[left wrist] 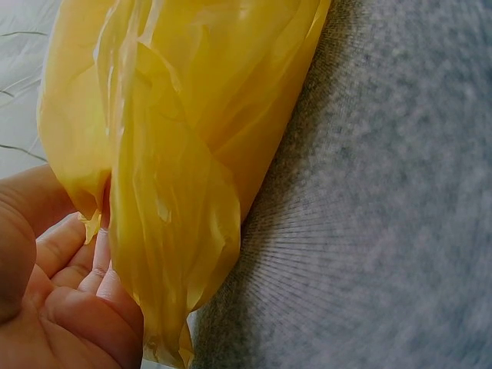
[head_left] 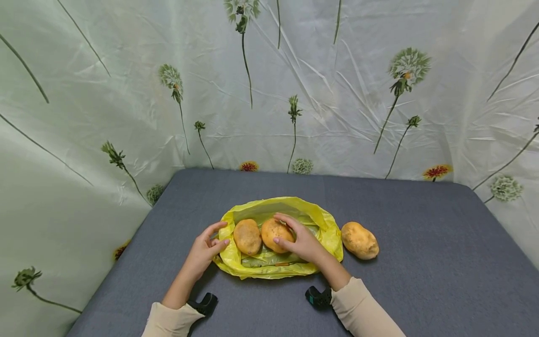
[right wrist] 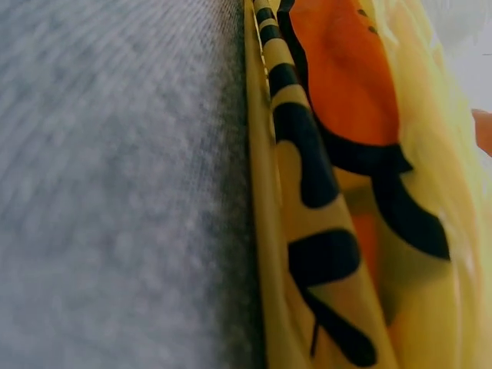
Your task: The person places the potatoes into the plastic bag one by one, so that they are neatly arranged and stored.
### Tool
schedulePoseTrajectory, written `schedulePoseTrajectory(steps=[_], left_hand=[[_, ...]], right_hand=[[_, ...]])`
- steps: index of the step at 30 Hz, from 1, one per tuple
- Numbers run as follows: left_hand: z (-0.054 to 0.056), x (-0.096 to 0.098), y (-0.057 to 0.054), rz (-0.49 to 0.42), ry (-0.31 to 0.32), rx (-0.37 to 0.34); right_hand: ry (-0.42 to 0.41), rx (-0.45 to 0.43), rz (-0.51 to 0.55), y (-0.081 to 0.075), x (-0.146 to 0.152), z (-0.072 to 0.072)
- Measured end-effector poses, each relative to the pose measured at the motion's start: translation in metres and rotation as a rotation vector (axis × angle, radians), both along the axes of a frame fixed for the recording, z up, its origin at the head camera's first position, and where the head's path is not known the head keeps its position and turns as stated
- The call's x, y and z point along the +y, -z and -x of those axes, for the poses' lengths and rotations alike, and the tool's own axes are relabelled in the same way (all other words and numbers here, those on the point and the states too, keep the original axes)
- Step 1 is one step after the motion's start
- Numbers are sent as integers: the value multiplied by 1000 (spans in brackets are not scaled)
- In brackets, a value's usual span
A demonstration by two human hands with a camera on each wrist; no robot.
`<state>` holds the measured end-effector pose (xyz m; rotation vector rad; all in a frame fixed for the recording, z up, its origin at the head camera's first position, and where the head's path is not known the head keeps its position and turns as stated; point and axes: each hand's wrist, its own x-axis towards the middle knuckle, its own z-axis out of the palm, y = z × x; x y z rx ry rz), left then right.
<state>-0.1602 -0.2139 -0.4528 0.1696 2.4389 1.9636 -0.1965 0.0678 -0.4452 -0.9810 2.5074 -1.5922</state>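
A yellow plastic bag [head_left: 332,238] lies spread on the table with its mouth wide. Two potatoes sit side by side inside it: a left potato [head_left: 247,237] and a right potato [head_left: 273,232]. My left hand [head_left: 202,255] pinches the bag's left edge between thumb and fingers; in the left wrist view the folded yellow film [left wrist: 177,184] runs between them. Reaching over the bag's right side, my right hand [head_left: 304,241] grips the right potato with thumb and fingers about it. Outside, close to the bag's right edge, rests a third potato [head_left: 360,240].
The grey cloth-covered table [head_left: 421,281] extends on all sides of the bag. Behind it hangs a pale curtain [head_left: 328,93] with a dandelion print. In the right wrist view, the bag's side bears a black and orange print [right wrist: 346,84].
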Motion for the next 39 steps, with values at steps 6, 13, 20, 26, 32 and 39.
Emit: schedulePoseTrajectory(steps=[6,13,20,26,32,39], left_hand=[[1,0,0,6,2,7],[0,0,0,-1,1,2],[0,0,0,-8,-5,-8],[0,0,-1,-1,-5,-10],[0,1,-3,5,-10,-33],[-6,7,-18,-3,-4,-47]], right_hand=[[26,7,-5,-6,2,-5],[36,41,5,-45,6,-26],[67,70,22,-54,15,-30],[111,107,16,-59,24,-34],[136,161,29,-63,36,-37],[180,260,66,-61,52,-41]])
